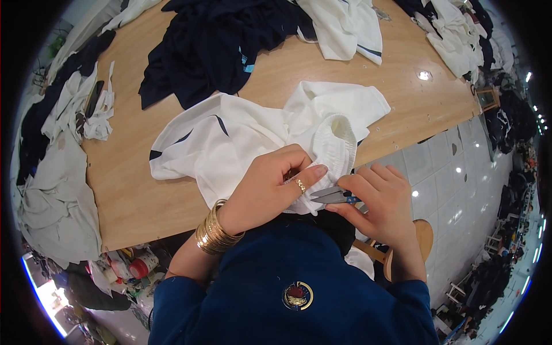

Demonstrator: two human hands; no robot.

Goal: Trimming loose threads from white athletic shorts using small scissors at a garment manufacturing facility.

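Your right hand is closed around small thread snips, their blades touching the white garment that your left hand pinches at the bench edge. With fingertips so near the blades, a slip could nick skin or fabric. Beyond lie dark garments.

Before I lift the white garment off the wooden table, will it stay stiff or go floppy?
Probably floppy: the white garment lies crumpled in soft folds. It likely sags where the left hand bunches it. It seems light, and unlikely to slide far on the wooden table.
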